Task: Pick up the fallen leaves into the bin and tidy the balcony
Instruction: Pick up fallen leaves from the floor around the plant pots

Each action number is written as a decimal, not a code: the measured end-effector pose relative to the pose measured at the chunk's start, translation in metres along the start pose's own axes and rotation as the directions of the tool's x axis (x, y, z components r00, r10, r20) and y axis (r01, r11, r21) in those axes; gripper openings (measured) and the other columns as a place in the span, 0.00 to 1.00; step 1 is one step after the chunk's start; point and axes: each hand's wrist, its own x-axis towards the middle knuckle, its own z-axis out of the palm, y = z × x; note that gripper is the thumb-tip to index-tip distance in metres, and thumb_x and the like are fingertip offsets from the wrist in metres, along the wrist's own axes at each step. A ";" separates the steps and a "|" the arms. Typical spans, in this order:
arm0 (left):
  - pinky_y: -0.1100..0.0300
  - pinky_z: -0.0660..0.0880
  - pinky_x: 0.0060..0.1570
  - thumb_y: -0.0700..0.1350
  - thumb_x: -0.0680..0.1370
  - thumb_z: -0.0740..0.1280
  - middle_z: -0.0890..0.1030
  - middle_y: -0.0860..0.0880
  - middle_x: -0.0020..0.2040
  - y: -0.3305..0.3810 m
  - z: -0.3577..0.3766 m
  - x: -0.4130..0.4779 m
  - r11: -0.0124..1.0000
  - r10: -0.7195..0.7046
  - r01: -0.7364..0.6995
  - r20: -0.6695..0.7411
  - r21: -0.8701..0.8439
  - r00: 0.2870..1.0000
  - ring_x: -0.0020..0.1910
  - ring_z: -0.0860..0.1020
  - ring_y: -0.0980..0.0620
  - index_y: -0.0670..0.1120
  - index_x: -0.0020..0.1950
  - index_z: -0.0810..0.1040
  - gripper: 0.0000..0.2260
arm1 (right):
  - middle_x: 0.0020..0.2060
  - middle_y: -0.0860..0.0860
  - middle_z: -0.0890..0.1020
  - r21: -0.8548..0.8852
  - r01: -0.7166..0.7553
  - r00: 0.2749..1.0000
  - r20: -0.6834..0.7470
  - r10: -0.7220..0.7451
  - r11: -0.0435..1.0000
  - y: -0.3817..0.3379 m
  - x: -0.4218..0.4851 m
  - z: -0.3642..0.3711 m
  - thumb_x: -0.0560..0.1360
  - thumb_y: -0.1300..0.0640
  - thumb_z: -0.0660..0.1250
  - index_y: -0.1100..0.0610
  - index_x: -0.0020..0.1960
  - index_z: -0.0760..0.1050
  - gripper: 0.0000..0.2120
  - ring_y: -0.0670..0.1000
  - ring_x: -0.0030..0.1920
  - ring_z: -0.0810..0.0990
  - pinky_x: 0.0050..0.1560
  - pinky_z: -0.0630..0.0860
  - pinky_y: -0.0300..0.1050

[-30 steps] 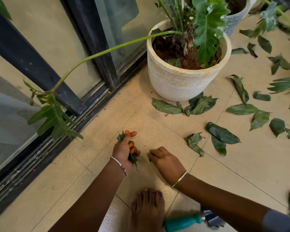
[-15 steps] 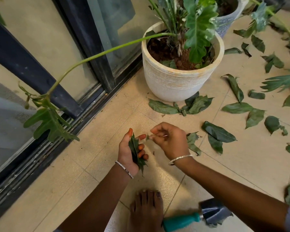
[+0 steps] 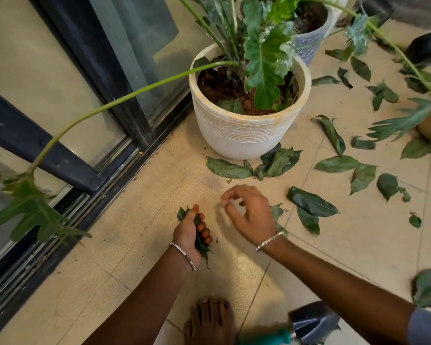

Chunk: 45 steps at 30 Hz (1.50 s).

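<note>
Gathering phase: our left hand clenches a bunch of leaves. Our right hand, fingers loose and empty, hovers beside fallen leaves at its right. Next, we judge, it must pinch one. No bin shows.

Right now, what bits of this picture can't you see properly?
All in the head view:
1. The right hand is blurred by motion, so whether it pinches anything cannot be told.
2. The bunch of leaves is gripped by the left hand, whose fingers hide how many there are.
3. The hand tool is cut off by the bottom edge and partly behind the right forearm.
4. The black object is cut off by the right edge. Whether it is a bin is unclear.
</note>
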 end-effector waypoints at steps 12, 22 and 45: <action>0.64 0.61 0.22 0.56 0.78 0.65 0.62 0.52 0.25 0.019 0.015 0.006 0.991 -0.107 0.124 -0.267 0.046 0.958 0.21 0.62 0.54 0.49 0.29 0.65 0.21 | 0.60 0.60 0.78 -0.488 0.108 0.961 0.275 0.036 0.866 0.065 0.093 0.034 0.76 0.60 0.65 0.59 0.70 0.69 0.23 0.62 0.59 0.75 0.61 0.74 0.56; 0.64 0.59 0.23 0.56 0.79 0.64 0.60 0.52 0.24 0.016 0.014 0.010 0.992 -0.094 0.114 -0.302 0.051 0.949 0.20 0.60 0.54 0.49 0.30 0.63 0.21 | 0.41 0.51 0.72 -0.181 0.112 0.980 0.183 -0.078 0.977 0.038 0.013 0.019 0.73 0.58 0.56 0.58 0.46 0.71 0.06 0.49 0.39 0.69 0.38 0.69 0.43; 0.64 0.61 0.22 0.56 0.78 0.65 0.63 0.52 0.24 -0.009 0.039 0.003 0.978 -0.159 0.185 -0.230 0.095 0.960 0.21 0.61 0.54 0.49 0.31 0.66 0.20 | 0.49 0.51 0.74 -0.585 -0.102 0.985 0.052 0.163 0.804 0.085 -0.079 -0.016 0.77 0.52 0.66 0.54 0.56 0.69 0.11 0.50 0.44 0.71 0.35 0.77 0.44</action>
